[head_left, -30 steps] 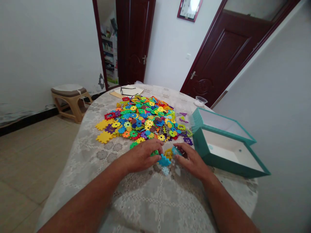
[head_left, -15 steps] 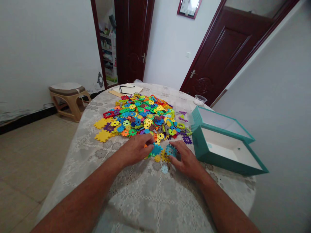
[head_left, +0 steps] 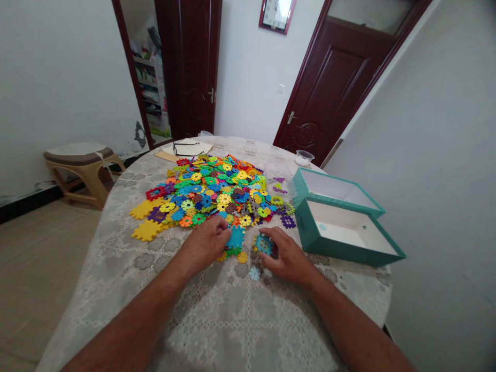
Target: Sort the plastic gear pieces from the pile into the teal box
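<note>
Two blue plastic pieces lie between the hands, at the near foot of a heap of multicoloured snap-together discs (head_left: 205,191) on a table (head_left: 232,323) covered with a lace cloth. The left hand (head_left: 205,243) is curled, its fingertips pressed against the side of a blue notched square piece (head_left: 236,237), which it seems to hold and which appears to sit on a green piece. The right hand (head_left: 284,257) cups a blue snowflake disc (head_left: 264,244) with yellow pieces about it; its fingers curve over the disc, but I cannot tell whether they grip it. A pale blue disc (head_left: 254,273) lies just below, apart from both hands. These pieces look light and stiff, and may skid on the lace, so their notched rims seem the best place to pinch. To the right sit two open teal box halves (head_left: 341,217), white inside, and glasses (head_left: 186,148) rest on papers at the far edge.
</note>
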The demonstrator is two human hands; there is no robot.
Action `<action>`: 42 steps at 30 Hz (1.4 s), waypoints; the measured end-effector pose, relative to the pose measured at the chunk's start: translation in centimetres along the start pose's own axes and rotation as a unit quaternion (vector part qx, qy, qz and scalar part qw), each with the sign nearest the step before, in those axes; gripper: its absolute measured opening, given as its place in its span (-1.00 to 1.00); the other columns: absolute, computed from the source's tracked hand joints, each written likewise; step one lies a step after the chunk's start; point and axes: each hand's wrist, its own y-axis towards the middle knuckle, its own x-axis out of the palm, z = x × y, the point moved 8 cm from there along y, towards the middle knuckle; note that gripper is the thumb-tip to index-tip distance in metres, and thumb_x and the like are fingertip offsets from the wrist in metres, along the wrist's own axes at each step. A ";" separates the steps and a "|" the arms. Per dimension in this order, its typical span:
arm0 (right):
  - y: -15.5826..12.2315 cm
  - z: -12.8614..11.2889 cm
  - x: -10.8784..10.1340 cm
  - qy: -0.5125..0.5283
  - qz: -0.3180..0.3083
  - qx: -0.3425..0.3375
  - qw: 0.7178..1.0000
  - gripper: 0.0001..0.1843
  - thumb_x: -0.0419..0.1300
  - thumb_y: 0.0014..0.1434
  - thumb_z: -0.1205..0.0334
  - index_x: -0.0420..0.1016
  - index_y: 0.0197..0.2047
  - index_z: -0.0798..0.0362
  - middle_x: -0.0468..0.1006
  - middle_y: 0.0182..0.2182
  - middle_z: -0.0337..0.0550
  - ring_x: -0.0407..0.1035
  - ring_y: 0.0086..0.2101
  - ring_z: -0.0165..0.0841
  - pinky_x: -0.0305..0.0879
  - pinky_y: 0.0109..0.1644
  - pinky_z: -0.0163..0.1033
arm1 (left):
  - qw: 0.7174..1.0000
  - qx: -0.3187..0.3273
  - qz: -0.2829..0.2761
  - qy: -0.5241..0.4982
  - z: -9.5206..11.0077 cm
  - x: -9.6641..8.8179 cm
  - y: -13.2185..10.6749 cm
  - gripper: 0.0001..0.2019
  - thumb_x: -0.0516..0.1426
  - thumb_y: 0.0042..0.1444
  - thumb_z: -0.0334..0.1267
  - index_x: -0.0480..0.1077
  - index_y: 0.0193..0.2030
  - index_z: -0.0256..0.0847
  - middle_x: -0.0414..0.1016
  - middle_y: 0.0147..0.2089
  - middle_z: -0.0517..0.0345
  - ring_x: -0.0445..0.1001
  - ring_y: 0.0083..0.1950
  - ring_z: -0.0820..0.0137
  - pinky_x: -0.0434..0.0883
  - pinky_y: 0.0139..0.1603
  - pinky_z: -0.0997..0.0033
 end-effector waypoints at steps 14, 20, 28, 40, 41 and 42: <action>0.1 -3.4 0.2 0.042 0.034 -0.063 0.996 -0.22 0.29 0.21 0.30 0.18 0.45 -0.14 0.33 0.14 0.03 0.32 0.13 -0.12 0.38 0.22 0.02 | 0.964 0.007 -0.182 -0.191 1.4 5.6 -1.2 -0.71 0.14 0.18 -0.13 0.39 0.01 -0.16 0.53 -0.22 0.15 0.56 -0.20 0.31 0.51 -0.27 0.39; 0.5 -2.8 -0.5 0.142 0.031 -0.014 0.989 -0.45 0.22 0.30 0.30 0.35 0.33 -0.12 0.50 0.11 -0.06 0.43 0.04 -0.23 0.41 0.09 -0.13 | 0.967 0.046 -0.167 -0.185 2.2 5.4 -1.3 -0.59 0.11 0.16 -0.24 0.30 0.17 -0.16 0.49 -0.30 0.23 0.45 -0.33 0.39 0.39 -0.33 0.43; 0.4 -1.4 -4.5 0.083 -0.034 0.073 0.993 -0.67 0.21 0.27 0.27 0.57 0.09 -0.09 0.64 -0.22 -0.21 0.47 -0.31 -0.32 0.39 -0.22 -0.22 | 0.981 0.106 -0.149 -0.060 3.1 3.5 -2.0 -0.56 0.12 0.24 -0.17 0.36 0.25 -0.09 0.62 -0.11 0.10 0.56 -0.15 0.28 0.41 -0.13 0.34; 6.7 15.4 -21.1 -0.324 0.181 0.291 0.882 -0.56 0.17 0.24 0.20 0.56 0.14 0.18 0.66 -0.05 0.21 0.53 -0.11 -0.10 0.35 -0.01 -0.11 | 0.939 0.013 -0.082 0.332 -1.8 -3.5 -1.0 -0.77 0.26 0.07 -0.07 0.46 -0.18 -0.07 0.59 -0.17 0.09 0.52 -0.20 0.20 0.26 -0.26 0.35; 7.0 16.3 -21.0 -0.330 0.165 0.305 0.878 -0.55 0.18 0.24 0.20 0.56 0.14 0.18 0.66 -0.05 0.22 0.53 -0.10 -0.09 0.35 -0.01 -0.11 | 0.934 0.011 -0.091 0.345 -1.9 -3.3 -1.2 -0.76 0.27 0.06 -0.06 0.46 -0.16 -0.07 0.59 -0.15 0.08 0.53 -0.17 0.17 0.28 -0.24 0.34; 7.3 17.0 -20.8 -0.332 0.154 0.314 0.876 -0.54 0.18 0.23 0.21 0.55 0.15 0.19 0.66 -0.05 0.22 0.53 -0.09 -0.07 0.35 -0.02 -0.10 | 0.931 0.012 -0.096 0.353 -1.8 -3.0 -1.3 -0.74 0.27 0.06 -0.06 0.46 -0.14 -0.07 0.59 -0.13 0.06 0.54 -0.14 0.15 0.30 -0.23 0.33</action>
